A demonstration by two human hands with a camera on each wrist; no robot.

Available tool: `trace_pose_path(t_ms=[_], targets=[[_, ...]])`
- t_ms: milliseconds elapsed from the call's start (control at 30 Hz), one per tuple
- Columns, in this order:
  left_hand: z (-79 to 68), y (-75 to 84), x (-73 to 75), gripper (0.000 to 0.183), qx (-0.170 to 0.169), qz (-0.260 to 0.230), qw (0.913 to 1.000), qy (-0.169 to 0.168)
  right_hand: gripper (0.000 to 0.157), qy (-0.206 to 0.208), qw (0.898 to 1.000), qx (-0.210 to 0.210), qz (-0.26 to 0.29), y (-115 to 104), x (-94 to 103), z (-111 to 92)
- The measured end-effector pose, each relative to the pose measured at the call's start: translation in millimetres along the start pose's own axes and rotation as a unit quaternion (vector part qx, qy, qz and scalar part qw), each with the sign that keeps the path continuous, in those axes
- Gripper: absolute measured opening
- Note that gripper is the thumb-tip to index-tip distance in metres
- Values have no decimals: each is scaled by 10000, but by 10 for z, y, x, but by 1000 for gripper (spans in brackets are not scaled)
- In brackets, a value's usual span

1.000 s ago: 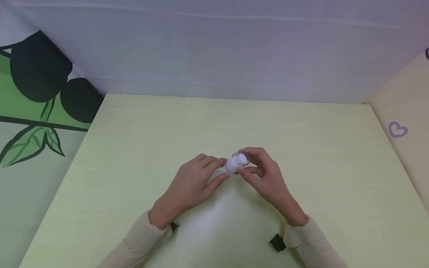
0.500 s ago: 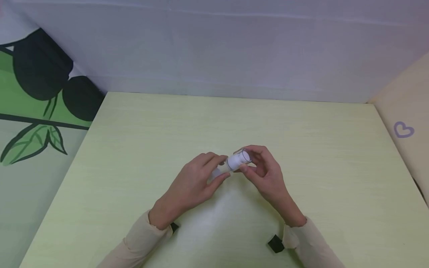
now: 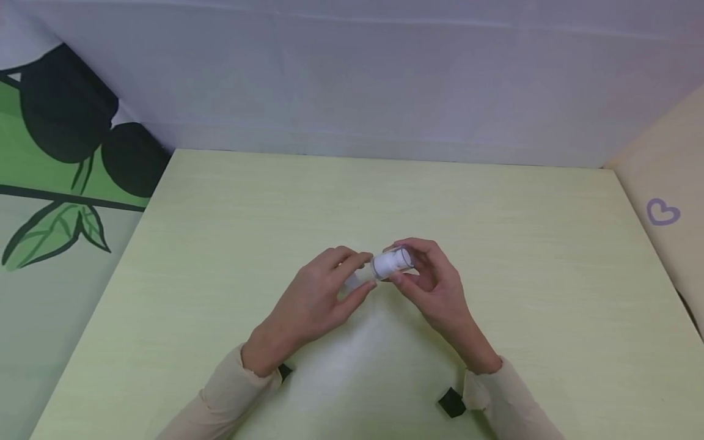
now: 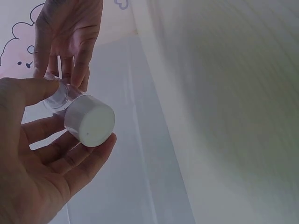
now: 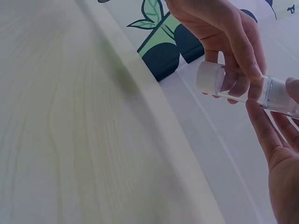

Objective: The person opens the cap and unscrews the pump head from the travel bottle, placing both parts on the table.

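Between both hands a small clear cylindrical bottle (image 5: 230, 87) is held tilted above the table in the head view. One end is a white base (image 4: 96, 123); at the other, a white top (image 3: 387, 264) sits inside a clear cap. My left hand (image 3: 316, 294) grips the clear body between thumb and fingers, the white base hidden under its palm in the head view. Thumb and fingers of my right hand (image 3: 437, 282) pinch the capped end. In the right wrist view, the fingertips of both hands lie close together along the bottle.
A pale wood-grain table (image 3: 247, 208) lies beneath the hands. Behind it hangs a light cloth (image 3: 352, 79). Printed panels stand at both sides, the right one with a purple heart (image 3: 662, 212). A small black block (image 3: 452, 403) is by the right sleeve.
The capped end has shifted slightly right and up in the head view, and a little more of the white top shows. Both hands keep their hold on the bottle.
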State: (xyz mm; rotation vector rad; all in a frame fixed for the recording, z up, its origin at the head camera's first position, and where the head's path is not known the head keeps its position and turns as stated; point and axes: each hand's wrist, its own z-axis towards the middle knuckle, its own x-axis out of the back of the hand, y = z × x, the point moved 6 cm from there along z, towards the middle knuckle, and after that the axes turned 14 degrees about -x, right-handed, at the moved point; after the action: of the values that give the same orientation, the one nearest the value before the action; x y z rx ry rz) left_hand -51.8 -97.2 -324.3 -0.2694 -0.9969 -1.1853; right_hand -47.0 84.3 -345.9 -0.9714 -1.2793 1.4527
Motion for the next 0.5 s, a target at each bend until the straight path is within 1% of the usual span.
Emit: trace_pose_path(t_ms=[100,167,233,400,500], targets=[[9,20,9,35,-28,46,10000,41,48,86,9999,43,-58,-31,3,-11],[13,30,14,34,-24,88,10000,32,48,149,9999,4,-86,-43,3,-18],[17,40,19,34,-14,125,9999,7,47,178,9998,53,-82,-54,0,-22],[25,62,34,34,85,182,9998,-73,46,249,9996,92,-41,-60,-2,-31],[29,75,43,34,136,192,9997,-78,47,396,9990,13,-198,-74,-5,-48]])
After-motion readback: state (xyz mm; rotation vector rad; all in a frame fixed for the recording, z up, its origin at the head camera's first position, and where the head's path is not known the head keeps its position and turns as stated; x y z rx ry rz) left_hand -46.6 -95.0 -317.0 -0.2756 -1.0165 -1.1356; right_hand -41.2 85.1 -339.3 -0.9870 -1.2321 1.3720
